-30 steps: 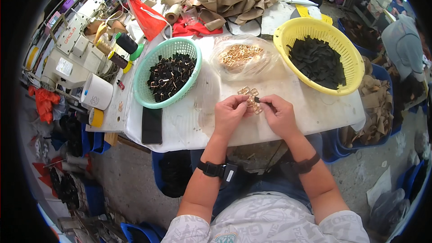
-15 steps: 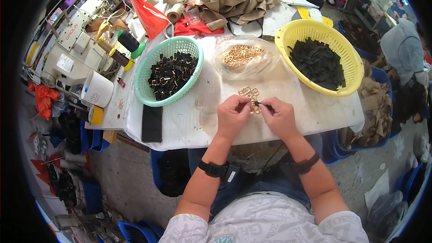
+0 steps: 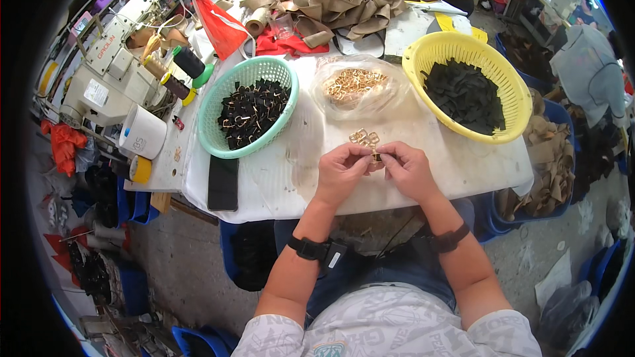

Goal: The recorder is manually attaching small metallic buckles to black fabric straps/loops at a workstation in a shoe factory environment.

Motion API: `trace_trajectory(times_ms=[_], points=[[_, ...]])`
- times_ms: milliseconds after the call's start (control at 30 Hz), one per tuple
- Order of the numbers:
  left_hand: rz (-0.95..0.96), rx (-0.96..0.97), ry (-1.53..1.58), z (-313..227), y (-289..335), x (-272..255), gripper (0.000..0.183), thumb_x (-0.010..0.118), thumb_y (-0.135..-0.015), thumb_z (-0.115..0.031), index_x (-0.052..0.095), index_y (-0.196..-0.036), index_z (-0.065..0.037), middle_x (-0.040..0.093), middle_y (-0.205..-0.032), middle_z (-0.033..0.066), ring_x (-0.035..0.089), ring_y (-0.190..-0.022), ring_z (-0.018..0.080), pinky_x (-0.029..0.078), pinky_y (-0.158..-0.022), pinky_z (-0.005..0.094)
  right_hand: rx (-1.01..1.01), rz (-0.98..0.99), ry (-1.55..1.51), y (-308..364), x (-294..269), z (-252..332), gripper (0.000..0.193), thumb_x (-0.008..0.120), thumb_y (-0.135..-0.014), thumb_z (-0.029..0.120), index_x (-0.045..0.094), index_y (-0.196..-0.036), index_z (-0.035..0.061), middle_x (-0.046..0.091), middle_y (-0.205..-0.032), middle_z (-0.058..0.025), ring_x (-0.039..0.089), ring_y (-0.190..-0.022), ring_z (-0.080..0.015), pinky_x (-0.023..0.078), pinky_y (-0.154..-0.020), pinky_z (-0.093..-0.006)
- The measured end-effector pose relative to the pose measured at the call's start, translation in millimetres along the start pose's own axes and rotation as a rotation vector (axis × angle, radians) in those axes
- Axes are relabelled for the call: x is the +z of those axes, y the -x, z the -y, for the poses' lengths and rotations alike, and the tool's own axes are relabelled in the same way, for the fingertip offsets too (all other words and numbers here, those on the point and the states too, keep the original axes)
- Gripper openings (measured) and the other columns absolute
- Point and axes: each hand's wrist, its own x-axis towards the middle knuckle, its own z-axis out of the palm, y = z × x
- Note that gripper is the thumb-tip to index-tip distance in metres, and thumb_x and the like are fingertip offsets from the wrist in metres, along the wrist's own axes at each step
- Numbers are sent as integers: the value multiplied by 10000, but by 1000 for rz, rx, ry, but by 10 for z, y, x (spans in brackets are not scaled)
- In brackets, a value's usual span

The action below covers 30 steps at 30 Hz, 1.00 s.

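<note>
Black and narrow, a small fabric strip (image 3: 378, 157) sits between my fingertips in the head view, just above the white-covered tabletop (image 3: 264, 188). My left hand (image 3: 341, 170) pinches at its left end, thumb against forefinger, and my right hand (image 3: 411, 170) pinches at its right; how a buckle meets it there is too small to tell. Shiny gold-coloured metal buckles (image 3: 362, 136) lie just beyond my fingers. Farther back, a clear plastic bag (image 3: 357, 112) of more buckles stands between a mint-green perforated plastic basket (image 3: 292, 111) and a yellow one (image 3: 521, 107) holding black pieces.
</note>
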Motion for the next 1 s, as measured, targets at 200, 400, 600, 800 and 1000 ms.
trace_trajectory(times_ms=[200, 400, 600, 800, 1000], points=[[56, -34, -25, -58, 3, -22, 136, 622, -856, 13, 650, -989, 23, 695, -890, 70, 674, -782, 120, 517, -634, 211, 0, -5, -105, -2, -43, -92, 147, 572, -883, -2, 648, -1007, -24, 672, -778, -55, 589, -598, -66, 472, -538, -202], [95, -20, 45, -65, 0, -12, 149, 624, -849, 22, 646, -996, 23, 696, -892, 60, 669, -793, 112, 513, -656, 207, -6, -8, -72, 8, -29, -81, 139, 586, -872, -7, 650, -995, -24, 673, -775, -56, 598, -612, -65, 473, -542, -201], [112, -14, 69, -2, -27, -35, 154, 610, -838, 70, 621, -990, 49, 674, -909, 77, 658, -814, 122, 537, -723, 237, -43, 2, -16, 17, -5, -74, 136, 594, -868, -5, 659, -987, -12, 680, -771, -56, 600, -622, -64, 476, -557, -208], [101, -3, 72, 4, -23, -36, 158, 610, -835, 69, 613, -992, 49, 667, -905, 73, 644, -792, 112, 531, -705, 235, -96, -7, 24, 34, 25, -56, 134, 598, -868, 0, 661, -986, -9, 684, -777, -61, 602, -625, -73, 484, -565, -226], [137, 11, 83, 10, -15, -57, 170, 606, -834, 72, 610, -1002, 49, 662, -922, 69, 642, -815, 120, 529, -714, 243, -103, -19, 14, 24, 22, -51, 135, 595, -869, -7, 658, -988, -9, 682, -777, -65, 603, -626, -78, 492, -575, -222]])
